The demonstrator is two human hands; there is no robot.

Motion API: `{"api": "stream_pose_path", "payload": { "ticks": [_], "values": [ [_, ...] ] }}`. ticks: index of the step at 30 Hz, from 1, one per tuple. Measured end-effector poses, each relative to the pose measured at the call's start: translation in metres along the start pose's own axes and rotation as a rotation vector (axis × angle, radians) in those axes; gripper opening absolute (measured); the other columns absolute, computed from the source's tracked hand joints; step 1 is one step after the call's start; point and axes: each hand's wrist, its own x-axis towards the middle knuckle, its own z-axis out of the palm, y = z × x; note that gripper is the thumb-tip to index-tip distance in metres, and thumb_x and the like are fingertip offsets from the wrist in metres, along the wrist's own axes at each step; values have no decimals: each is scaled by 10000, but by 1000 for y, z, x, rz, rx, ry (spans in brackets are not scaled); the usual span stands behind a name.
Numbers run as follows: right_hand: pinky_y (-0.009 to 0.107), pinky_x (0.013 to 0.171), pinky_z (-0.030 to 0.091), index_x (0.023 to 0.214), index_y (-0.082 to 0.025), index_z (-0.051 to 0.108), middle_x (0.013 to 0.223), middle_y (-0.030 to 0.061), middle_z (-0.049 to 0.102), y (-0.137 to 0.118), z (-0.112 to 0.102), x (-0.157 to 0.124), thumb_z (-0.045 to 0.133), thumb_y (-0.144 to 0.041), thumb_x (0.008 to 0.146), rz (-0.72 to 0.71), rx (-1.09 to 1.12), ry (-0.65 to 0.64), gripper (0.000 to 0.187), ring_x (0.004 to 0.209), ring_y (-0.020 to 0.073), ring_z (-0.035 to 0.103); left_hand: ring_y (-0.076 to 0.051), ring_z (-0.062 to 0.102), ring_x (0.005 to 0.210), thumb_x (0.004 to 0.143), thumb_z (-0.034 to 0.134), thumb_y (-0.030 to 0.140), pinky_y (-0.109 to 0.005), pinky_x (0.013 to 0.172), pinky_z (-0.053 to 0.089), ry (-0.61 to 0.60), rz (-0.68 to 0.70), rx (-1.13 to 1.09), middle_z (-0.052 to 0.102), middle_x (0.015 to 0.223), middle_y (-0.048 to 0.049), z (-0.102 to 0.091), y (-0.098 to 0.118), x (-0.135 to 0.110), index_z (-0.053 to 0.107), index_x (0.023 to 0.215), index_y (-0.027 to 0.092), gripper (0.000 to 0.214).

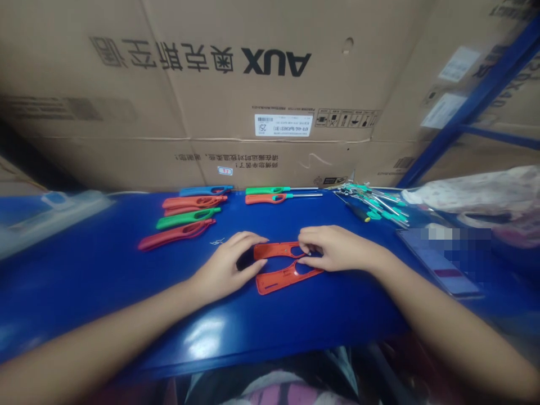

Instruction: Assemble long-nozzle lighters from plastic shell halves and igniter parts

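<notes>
Two orange lighter casing halves lie in front of me, their hollow inner sides facing up. My left hand (230,264) curves around the left end of the upper casing half (276,251), fingertips on its far edge and thumb on its near edge. At the trigger-loop end, my right hand (335,248) has its fingers curled on the same half, hiding that tip. The right thumb also comes close to the lower casing half (278,280), which rests on the blue table (219,326).
Several coloured lighter casings (181,233) lie at the left back. A green lighter (268,190) and an orange lighter (265,198) with metal tubes sit behind my hands. Right are piled metal tubes with teal parts (379,202), a screwdriver (358,212) and a phone (439,264). Cardboard (202,112) stands behind.
</notes>
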Motion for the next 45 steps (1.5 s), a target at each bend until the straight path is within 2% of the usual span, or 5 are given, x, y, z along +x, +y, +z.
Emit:
{"api": "stream_pose_path", "payload": {
  "ticks": [11, 20, 28, 33, 45],
  "values": [
    [266, 667, 397, 946, -189, 656, 924, 32, 651, 2, 9, 1, 505, -271, 1003, -97, -48, 38, 181, 785, 152, 591, -298, 604, 1173, 934, 646, 380, -455, 992, 486, -328, -77, 286, 633, 1299, -87, -14, 39, 0, 569, 1352, 261, 441],
    [256, 644, 385, 943, -187, 669, 955, 32, 669, 5, 9, 2, 628, -221, 908, -105, 10, 36, 64, 761, 137, 582, -248, 635, 1032, 961, 589, 224, -394, 897, 521, -236, 19, 309, 673, 1143, -75, -4, 21, 16, 687, 1147, 220, 210],
    [250, 633, 381, 961, -184, 657, 953, 39, 650, 10, 15, 7, 600, -248, 941, -63, 29, 89, 88, 733, 133, 564, -259, 586, 1186, 1025, 482, 328, -449, 1027, 483, -78, 46, 205, 648, 1280, -88, 7, 9, 3, 630, 1291, 245, 315],
    [262, 671, 409, 984, -191, 664, 982, 45, 651, 14, 15, 9, 547, -249, 982, -50, 11, 126, 131, 788, 151, 588, -295, 519, 1316, 966, 582, 475, -500, 1099, 430, -123, 82, 207, 560, 1446, -82, 8, 9, 0, 574, 1387, 294, 458],
    [287, 727, 467, 1025, -200, 682, 1045, 59, 674, 16, 17, 10, 628, -297, 945, -84, 79, 116, 136, 851, 167, 621, -258, 595, 1219, 1026, 494, 307, -481, 1054, 463, -124, 165, 227, 649, 1332, -75, 8, -2, 2, 683, 1252, 284, 296]
  ]
}}
